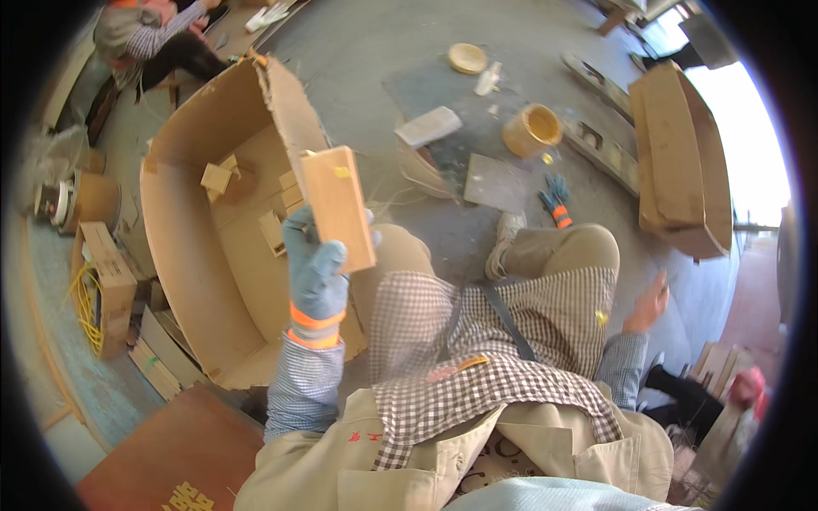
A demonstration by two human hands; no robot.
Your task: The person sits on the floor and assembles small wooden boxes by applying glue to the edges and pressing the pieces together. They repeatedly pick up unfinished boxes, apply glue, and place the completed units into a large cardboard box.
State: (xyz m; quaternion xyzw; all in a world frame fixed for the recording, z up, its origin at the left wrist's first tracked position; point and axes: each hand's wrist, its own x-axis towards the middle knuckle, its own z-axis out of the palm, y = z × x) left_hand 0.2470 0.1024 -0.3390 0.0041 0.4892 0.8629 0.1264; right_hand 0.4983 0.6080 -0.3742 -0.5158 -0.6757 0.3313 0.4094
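My left hand [317, 264], in a blue-grey glove with an orange cuff, is closed round the lower part of a flat rectangular wooden block [334, 200]. The block stands tilted upright beside the near right wall of a large open cardboard box [200, 298], with a small yellow patch near its top. Inside that box lie several pale wooden pieces [216, 177]. Bare and held out to the right of my knee, my right hand [649, 307] has its fingers apart and nothing visible in it.
Ahead on the floor are a yellowish tub [532, 130], a round shallow dish [467, 58], a grey flat slab [496, 182] and a loose blue glove [555, 201]. Another cardboard box [682, 162] stands right. People sit at far left [158, 43] and lower right [694, 407].
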